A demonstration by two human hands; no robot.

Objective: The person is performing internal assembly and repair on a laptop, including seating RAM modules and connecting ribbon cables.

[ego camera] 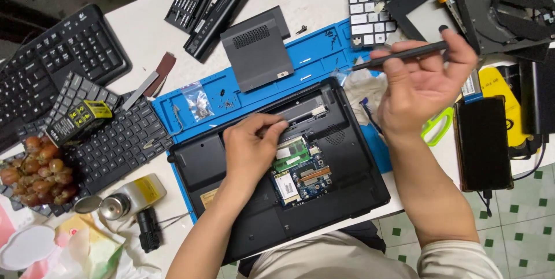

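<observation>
An upturned black laptop (277,169) lies on the blue work mat (312,59) at the near table edge, its bay opened and a green memory module (291,153) exposed. The left hand (250,149) is laid flat on the bay, fingers bent at its far edge, nothing grasped. A slim black screwdriver (399,56) is pinched in the raised right hand (419,79), right of the laptop. Dismantling is judged under way; the tip must next be lowered onto a screw.

Your left hand (250,147) lay palm down, low in the middle, fingers curled and pressing forward, forearm angling in from the near edge. Your right hand (421,85) was raised to the right, palm toward you, thumb and fingertips pinched closed, forearm rising from the near right.
</observation>
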